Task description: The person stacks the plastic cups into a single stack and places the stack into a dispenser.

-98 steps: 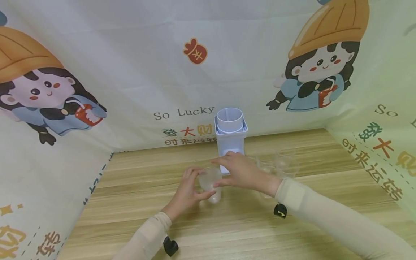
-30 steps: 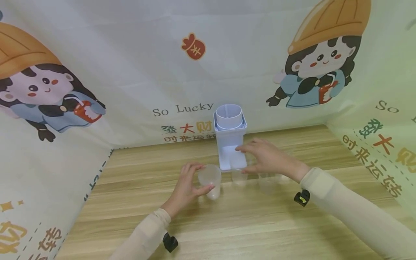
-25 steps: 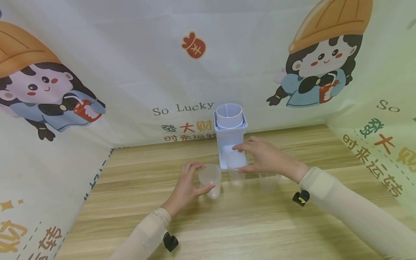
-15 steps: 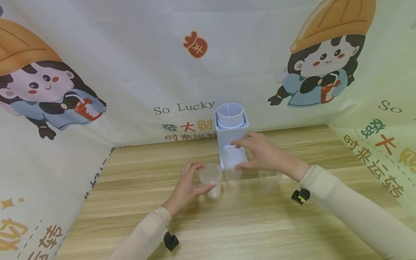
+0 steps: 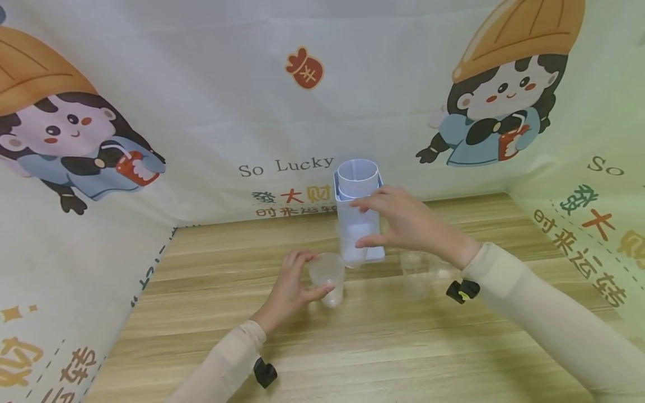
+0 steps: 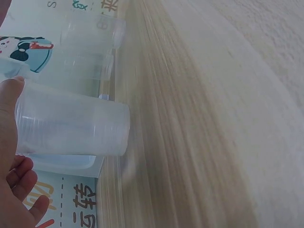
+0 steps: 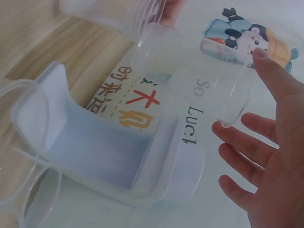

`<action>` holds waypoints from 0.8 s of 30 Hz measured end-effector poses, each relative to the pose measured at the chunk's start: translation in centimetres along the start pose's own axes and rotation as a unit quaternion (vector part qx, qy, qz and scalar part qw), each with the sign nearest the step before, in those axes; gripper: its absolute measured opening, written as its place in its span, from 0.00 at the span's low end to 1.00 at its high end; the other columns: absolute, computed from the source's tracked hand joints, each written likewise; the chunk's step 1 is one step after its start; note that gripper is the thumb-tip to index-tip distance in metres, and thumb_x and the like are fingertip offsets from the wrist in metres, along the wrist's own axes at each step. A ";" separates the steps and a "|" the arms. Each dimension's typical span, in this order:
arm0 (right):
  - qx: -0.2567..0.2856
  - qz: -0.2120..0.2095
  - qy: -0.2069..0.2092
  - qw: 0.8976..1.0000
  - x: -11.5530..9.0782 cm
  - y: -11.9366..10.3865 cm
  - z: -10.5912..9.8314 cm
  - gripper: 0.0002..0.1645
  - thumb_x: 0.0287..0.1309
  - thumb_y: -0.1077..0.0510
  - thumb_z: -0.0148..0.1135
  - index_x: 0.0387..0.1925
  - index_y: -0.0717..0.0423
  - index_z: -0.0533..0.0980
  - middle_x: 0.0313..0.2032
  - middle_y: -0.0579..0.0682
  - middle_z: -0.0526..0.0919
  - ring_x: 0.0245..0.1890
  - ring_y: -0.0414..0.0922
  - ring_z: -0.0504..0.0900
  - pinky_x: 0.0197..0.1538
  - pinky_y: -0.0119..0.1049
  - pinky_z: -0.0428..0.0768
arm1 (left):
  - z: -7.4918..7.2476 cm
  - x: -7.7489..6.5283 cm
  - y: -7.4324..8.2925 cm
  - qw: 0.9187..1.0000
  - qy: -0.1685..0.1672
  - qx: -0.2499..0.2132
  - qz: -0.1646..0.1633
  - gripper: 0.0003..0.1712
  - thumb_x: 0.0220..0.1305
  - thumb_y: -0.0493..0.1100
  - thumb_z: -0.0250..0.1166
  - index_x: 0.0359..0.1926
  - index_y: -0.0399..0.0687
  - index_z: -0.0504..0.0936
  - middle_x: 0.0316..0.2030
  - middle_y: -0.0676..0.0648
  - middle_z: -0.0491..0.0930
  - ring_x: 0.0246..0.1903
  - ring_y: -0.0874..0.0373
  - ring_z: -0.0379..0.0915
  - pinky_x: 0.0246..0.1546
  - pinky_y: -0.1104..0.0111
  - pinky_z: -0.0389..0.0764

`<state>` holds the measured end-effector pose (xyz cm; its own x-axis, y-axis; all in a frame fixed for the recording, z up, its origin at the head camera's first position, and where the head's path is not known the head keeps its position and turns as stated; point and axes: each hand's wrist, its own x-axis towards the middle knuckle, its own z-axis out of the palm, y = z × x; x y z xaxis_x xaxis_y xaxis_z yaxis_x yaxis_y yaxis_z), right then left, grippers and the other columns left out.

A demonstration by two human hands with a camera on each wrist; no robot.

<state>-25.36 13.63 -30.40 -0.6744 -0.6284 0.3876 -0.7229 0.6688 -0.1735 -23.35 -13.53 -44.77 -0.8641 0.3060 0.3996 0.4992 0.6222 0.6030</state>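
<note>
My left hand (image 5: 289, 291) holds a translucent plastic cup (image 5: 327, 271) round its upper part, low over the wooden table. Close-set rims on it in the right wrist view look like nested cups (image 7: 147, 14). Between thumb and fingers my right hand (image 5: 408, 221) has another clear plastic cup (image 7: 199, 71), raised off the table just right of the left hand's cup. Its lower end points toward those rims in the right wrist view. Behind it stands a pale bluish-white plastic holder (image 5: 357, 178) with a round tube at its top, partly covered by the right hand.
More clear cups (image 5: 415, 274) stand on the wooden table (image 5: 353, 352) to the right, partly behind the right forearm. A printed cloth (image 5: 227, 84) closes off the back and sides. Black wrist cameras (image 5: 264, 372) hang under both sleeves.
My right hand reached from the left hand's cup to another cup on the right. It has since lifted that cup and shifted slightly left. My left hand stays almost still.
</note>
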 end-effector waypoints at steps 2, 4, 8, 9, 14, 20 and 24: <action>0.002 -0.008 0.005 1.000 0.2 -0.3 -0.2 0.43 0.45 0.36 0.75 0.60 0.53 0.77 0.52 0.50 0.86 0.54 0.50 0.79 0.56 0.48 0.78 | 0.0 0.0 0.0 1.000 -0.002 0.000 -0.001 0.41 0.45 0.49 0.81 0.58 0.39 0.74 0.57 0.41 0.72 0.61 0.44 0.65 0.65 0.50 0.72; 0.002 -0.020 0.010 1.000 0.5 -0.7 -0.2 0.43 0.45 0.36 0.75 0.60 0.53 0.77 0.51 0.50 0.86 0.53 0.49 0.79 0.56 0.48 0.78 | 0.0 0.0 0.0 1.000 -0.005 0.001 -0.003 0.41 0.46 0.49 0.80 0.58 0.39 0.74 0.57 0.41 0.72 0.61 0.44 0.65 0.65 0.50 0.72; -0.007 -0.037 0.008 0.999 1.3 -1.3 0.2 0.43 0.45 0.35 0.74 0.61 0.52 0.77 0.49 0.48 0.87 0.50 0.48 0.79 0.52 0.46 0.79 | -0.1 0.0 0.2 1.000 -0.007 0.000 -0.006 0.41 0.46 0.49 0.80 0.58 0.38 0.74 0.58 0.41 0.71 0.62 0.44 0.64 0.65 0.49 0.72; -0.010 -0.039 0.005 0.999 1.5 -1.4 0.4 0.43 0.46 0.35 0.74 0.61 0.51 0.77 0.49 0.48 0.87 0.50 0.48 0.79 0.52 0.45 0.79 | -0.1 0.0 0.2 1.000 -0.008 0.000 -0.007 0.41 0.46 0.49 0.80 0.58 0.38 0.73 0.58 0.41 0.71 0.62 0.44 0.64 0.65 0.49 0.72; -0.017 -0.040 -0.012 0.999 2.1 -2.0 1.2 0.43 0.47 0.32 0.72 0.61 0.49 0.76 0.50 0.46 0.86 0.52 0.48 0.79 0.53 0.45 0.80 | -0.2 0.0 0.2 1.000 -0.011 0.001 -0.011 0.41 0.46 0.49 0.80 0.59 0.38 0.73 0.58 0.41 0.71 0.62 0.44 0.64 0.66 0.49 0.72; -0.019 -0.054 -0.013 0.998 2.5 -2.6 1.7 0.43 0.47 0.32 0.71 0.61 0.49 0.76 0.53 0.46 0.85 0.54 0.47 0.79 0.56 0.45 0.80 | -0.2 -0.1 0.3 1.000 -0.010 0.002 -0.013 0.43 0.46 0.50 0.80 0.59 0.37 0.72 0.58 0.41 0.71 0.62 0.44 0.64 0.65 0.49 0.73; -0.019 -0.054 -0.024 0.998 2.6 -2.9 1.9 0.43 0.48 0.32 0.71 0.61 0.50 0.76 0.55 0.48 0.85 0.54 0.48 0.79 0.58 0.45 0.80 | -0.2 0.0 0.3 1.000 -0.013 0.004 -0.015 0.43 0.46 0.50 0.80 0.60 0.37 0.72 0.59 0.41 0.70 0.62 0.44 0.63 0.65 0.49 0.72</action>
<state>-25.31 9.36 -30.62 -0.5995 -0.7157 0.3583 -0.7864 0.6100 -0.0971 -23.21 -13.49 -44.48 -0.8806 0.3055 0.3623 0.4717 0.6381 0.6085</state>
